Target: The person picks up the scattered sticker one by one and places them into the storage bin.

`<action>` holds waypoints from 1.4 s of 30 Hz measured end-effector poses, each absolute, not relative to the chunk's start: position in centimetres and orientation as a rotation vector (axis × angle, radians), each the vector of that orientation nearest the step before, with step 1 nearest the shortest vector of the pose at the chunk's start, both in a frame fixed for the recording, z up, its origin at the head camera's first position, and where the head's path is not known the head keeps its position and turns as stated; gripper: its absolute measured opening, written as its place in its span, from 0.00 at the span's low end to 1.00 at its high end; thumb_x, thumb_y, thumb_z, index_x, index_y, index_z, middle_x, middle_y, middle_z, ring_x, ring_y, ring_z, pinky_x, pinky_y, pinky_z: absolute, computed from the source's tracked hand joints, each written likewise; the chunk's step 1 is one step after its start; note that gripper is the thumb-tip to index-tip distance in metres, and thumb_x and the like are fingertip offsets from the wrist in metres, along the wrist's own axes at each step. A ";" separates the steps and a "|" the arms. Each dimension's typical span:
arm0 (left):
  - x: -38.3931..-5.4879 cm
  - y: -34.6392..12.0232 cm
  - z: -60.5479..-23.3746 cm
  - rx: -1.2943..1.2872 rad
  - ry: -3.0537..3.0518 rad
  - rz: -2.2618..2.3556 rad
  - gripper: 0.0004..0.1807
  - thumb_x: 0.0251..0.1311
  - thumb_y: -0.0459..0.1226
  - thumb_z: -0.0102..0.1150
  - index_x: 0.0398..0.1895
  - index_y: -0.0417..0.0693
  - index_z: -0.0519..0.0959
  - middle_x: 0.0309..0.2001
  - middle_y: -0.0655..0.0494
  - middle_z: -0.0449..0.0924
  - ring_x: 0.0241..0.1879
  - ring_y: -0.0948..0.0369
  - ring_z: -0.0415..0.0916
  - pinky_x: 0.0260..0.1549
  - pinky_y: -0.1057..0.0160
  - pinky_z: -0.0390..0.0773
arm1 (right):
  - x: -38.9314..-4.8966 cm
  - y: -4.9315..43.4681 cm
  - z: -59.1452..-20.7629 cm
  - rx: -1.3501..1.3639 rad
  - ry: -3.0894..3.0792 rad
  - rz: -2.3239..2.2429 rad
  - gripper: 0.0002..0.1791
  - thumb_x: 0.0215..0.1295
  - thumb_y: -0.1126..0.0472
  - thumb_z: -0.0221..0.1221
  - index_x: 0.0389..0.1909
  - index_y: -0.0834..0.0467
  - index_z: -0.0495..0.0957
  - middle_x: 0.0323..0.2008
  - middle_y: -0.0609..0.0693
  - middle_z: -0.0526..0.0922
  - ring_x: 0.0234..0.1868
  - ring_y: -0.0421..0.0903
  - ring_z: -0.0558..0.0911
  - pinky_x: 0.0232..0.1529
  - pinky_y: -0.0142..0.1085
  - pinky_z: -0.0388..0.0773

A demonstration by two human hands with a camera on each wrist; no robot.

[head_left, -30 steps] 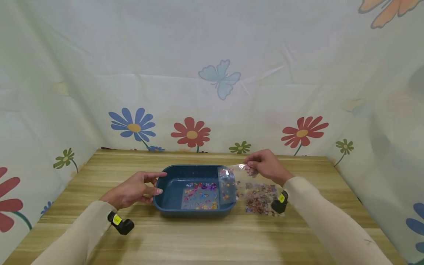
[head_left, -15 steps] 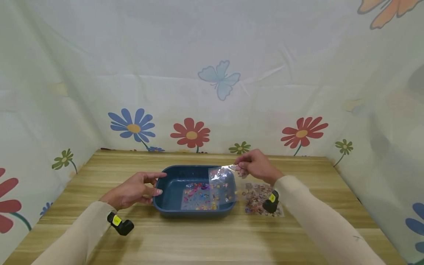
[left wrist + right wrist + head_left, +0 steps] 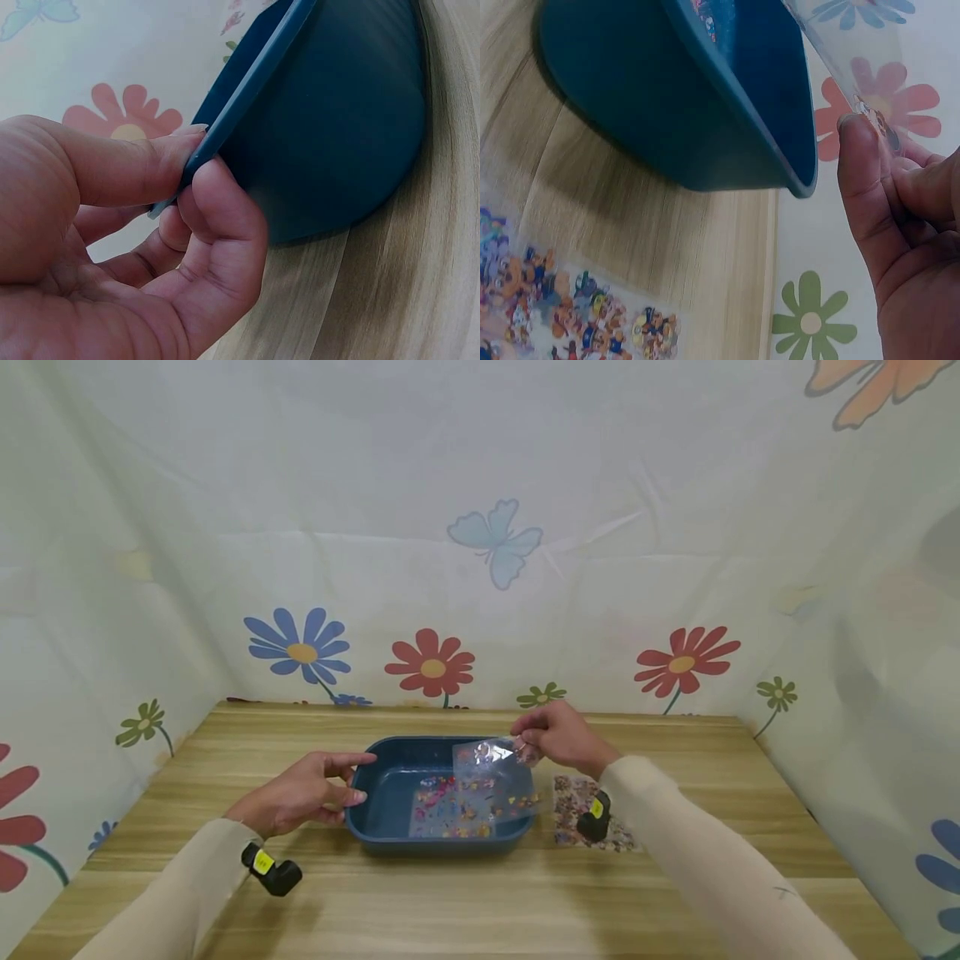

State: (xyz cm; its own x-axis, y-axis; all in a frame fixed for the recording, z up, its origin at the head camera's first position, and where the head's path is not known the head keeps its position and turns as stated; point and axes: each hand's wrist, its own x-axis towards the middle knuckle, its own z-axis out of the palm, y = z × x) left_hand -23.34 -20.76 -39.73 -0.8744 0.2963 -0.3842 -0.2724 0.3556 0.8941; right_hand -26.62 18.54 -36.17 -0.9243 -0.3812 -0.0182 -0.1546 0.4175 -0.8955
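Note:
A dark blue rectangular plastic tub [image 3: 385, 797] stands on the wooden table. My left hand [image 3: 303, 795] pinches its left rim; in the left wrist view the thumb [image 3: 142, 165] lies over the edge, curled fingers beneath. Between the thumb and fingers of my right hand [image 3: 566, 741] is a corner of a clear sticker sheet [image 3: 480, 764] with small colourful figures. This sheet slants over the tub's right half, its near edge low inside. Another sticker sheet [image 3: 431, 818] lies flat on the tub's floor, partly covered by the held one in the head view.
More sticker sheets [image 3: 573, 806] with dense brown and purple figures lie on the table [image 3: 450, 902] right of the tub, beneath my right wrist. A white cloth backdrop [image 3: 337, 560] printed with flowers and butterflies rises behind and at both sides.
My right hand has moved left with the sticker sheet, carrying it from beyond the tub's right rim to over its inside. The left hand and tub have stayed in place.

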 end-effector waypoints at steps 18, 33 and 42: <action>-23.2 -20.8 -39.6 0.041 2.107 1.560 0.42 0.63 0.30 0.70 0.80 0.47 0.64 0.49 0.46 0.67 0.33 0.55 0.78 0.31 0.65 0.82 | -27.1 15.6 -36.9 -0.510 2.387 -1.468 0.13 0.71 0.79 0.52 0.50 0.74 0.82 0.37 0.64 0.88 0.28 0.42 0.86 0.35 0.37 0.88; -23.3 -20.9 -39.6 0.060 2.100 1.570 0.43 0.62 0.31 0.71 0.80 0.45 0.63 0.47 0.46 0.67 0.32 0.56 0.77 0.31 0.65 0.82 | -27.5 13.6 -37.2 -0.537 2.421 -1.377 0.11 0.72 0.75 0.55 0.49 0.73 0.84 0.37 0.62 0.89 0.29 0.43 0.87 0.36 0.38 0.89; -23.3 -20.9 -39.6 0.059 2.098 1.569 0.44 0.62 0.31 0.71 0.80 0.46 0.63 0.48 0.46 0.68 0.32 0.56 0.77 0.30 0.66 0.82 | -27.3 12.6 -37.6 -0.541 2.426 -1.336 0.12 0.71 0.77 0.55 0.49 0.74 0.83 0.37 0.63 0.89 0.29 0.43 0.87 0.36 0.38 0.88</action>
